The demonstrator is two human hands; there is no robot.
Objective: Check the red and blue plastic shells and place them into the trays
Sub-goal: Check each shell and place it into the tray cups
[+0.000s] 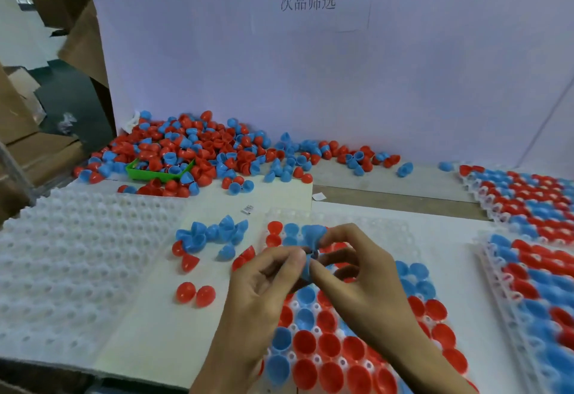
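Both hands meet above a clear plastic tray point(388, 229) partly filled with red and blue shells. My left hand point(264, 285) pinches a blue shell point(307, 266) between thumb and fingers. My right hand point(357, 269) grips the same cluster, with another blue shell point(313, 233) at its fingertips. Whether the two shells are joined I cannot tell. A small heap of loose blue shells point(214, 233) and two red shells point(195, 294) lie on the white sheet to the left.
A large pile of red and blue shells point(192, 148) lies at the back around a green bin point(139, 173). An empty white dimpled tray point(77, 254) sits at the left. Filled trays point(528, 195) stand stacked at the right. A white board closes off the back.
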